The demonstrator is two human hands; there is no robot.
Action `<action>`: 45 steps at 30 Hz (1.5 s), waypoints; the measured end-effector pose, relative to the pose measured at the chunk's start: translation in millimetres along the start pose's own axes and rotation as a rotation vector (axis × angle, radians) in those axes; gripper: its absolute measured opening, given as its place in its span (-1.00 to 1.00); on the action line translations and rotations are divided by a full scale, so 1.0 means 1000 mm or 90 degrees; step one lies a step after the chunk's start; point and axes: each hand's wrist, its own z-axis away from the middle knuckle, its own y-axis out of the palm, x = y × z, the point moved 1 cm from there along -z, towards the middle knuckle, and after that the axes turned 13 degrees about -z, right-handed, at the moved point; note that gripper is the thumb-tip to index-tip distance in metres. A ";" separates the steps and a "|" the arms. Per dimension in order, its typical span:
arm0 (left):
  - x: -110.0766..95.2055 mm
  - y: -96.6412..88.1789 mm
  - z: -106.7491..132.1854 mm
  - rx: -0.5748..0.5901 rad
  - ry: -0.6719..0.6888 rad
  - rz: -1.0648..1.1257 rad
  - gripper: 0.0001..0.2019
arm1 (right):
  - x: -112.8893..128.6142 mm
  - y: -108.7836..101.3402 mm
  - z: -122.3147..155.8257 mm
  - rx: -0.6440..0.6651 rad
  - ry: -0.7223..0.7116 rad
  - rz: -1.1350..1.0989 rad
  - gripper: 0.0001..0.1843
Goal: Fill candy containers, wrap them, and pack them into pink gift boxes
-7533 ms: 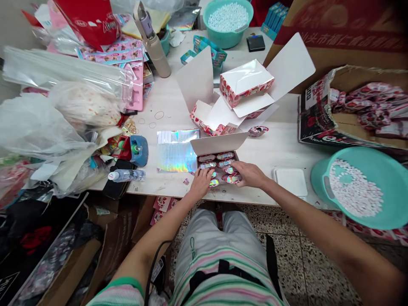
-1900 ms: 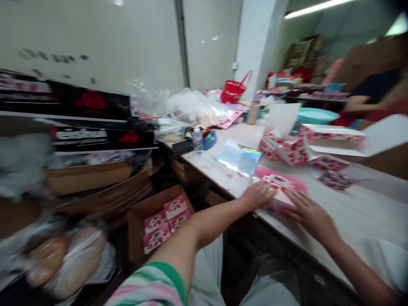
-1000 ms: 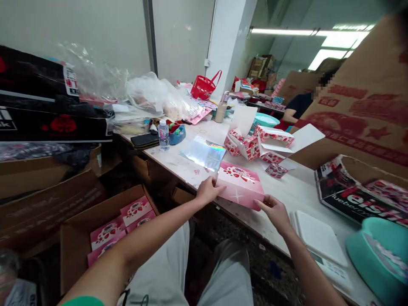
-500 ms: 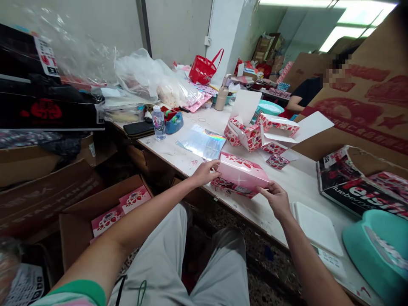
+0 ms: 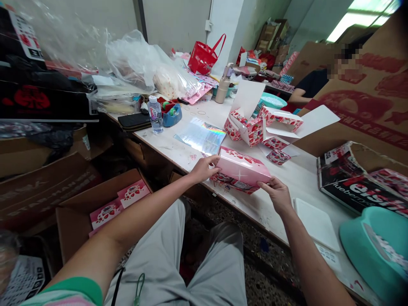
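One left hand [image 5: 204, 169] and one right hand [image 5: 278, 194] hold one pink box [image 5: 241, 168]. The table [image 5: 165, 146] carries one water bottle [image 5: 155, 114], one tape dispenser [image 5: 172, 115], one foil sheet [image 5: 199, 137], one red bag [image 5: 204, 55], and two open strawberry boxes [image 5: 244, 127] [image 5: 282, 119]. Two teal basins [image 5: 376, 250] [image 5: 272, 101] show. One carton [image 5: 73, 229] holds two pink boxes [image 5: 106, 214] [image 5: 134, 193]. One other person [image 5: 310, 83] sits beyond.

Green-trimmed striped sleeve [image 5: 68, 291] — pale grey shorts [image 5: 172, 263].
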 end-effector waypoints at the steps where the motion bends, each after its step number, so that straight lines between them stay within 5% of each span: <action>1: -0.001 0.000 0.000 0.000 0.000 0.000 -0.76 | 0.000 0.000 0.001 0.000 0.001 -0.002 -0.72; 12: 0.001 -0.003 0.001 0.020 0.021 -0.075 -0.89 | -0.007 -0.004 0.003 -0.009 -0.009 0.029 -0.72; 19: 0.006 -0.003 0.000 -0.017 0.061 -0.138 -0.83 | -0.010 -0.012 0.000 -0.017 -0.046 0.084 -0.72; 29: 0.005 -0.006 -0.001 0.031 0.091 -0.129 -0.82 | -0.020 -0.014 0.003 0.015 -0.031 0.103 -0.70; 37: 0.000 0.000 0.003 -0.088 0.027 -0.053 -0.79 | -0.012 -0.015 0.007 0.009 -0.007 0.122 -0.70; 45: 0.010 0.002 0.010 -0.069 -0.050 -0.005 -0.79 | 0.005 0.013 0.008 -0.189 0.072 0.001 -0.67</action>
